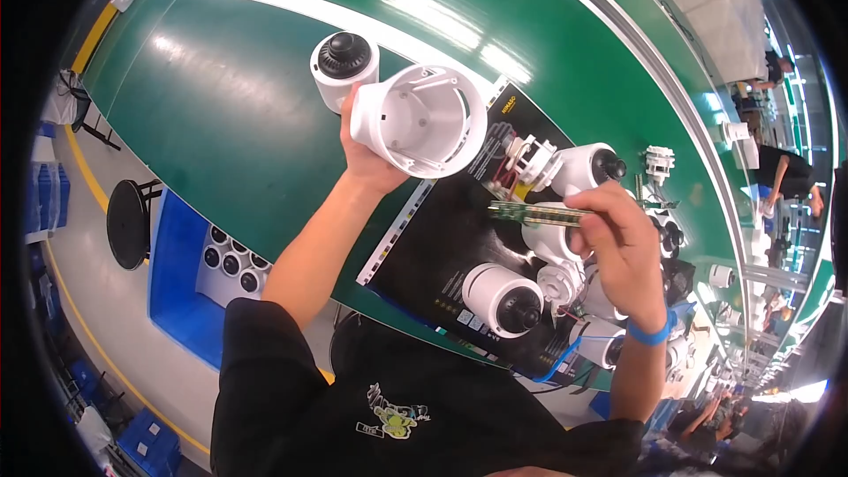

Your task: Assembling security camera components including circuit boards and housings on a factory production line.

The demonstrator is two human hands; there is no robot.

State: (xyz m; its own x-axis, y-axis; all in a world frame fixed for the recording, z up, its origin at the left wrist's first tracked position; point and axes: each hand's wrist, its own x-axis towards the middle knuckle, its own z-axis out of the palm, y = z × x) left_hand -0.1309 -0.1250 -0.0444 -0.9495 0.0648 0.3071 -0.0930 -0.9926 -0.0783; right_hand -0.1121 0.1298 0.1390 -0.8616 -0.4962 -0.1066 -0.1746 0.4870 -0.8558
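Note:
My left hand (pixel 364 157) grips a hollow white plastic housing (pixel 415 124), tilted so its wide open end and inner screw posts show. My right hand (pixel 625 256), with a blue band at its wrist, pinches a slim green circuit board (pixel 534 214) edge-on. Just beyond the board sits a white bracket assembly (pixel 534 162) with coloured wires; whether they join the board I cannot tell. A white cylinder with a ribbed black top (pixel 343 57) stands behind my left hand. Another white cylinder with a black end (pixel 499 299) lies on the black printed mat (pixel 411 252).
More white housings (pixel 587 168) and loose parts crowd the right side of the green table (pixel 212 115). At the left, a blue bin (pixel 181 278) holds several black-topped units, near a black stool (pixel 130 223). Other people (pixel 786 178) work at the far right.

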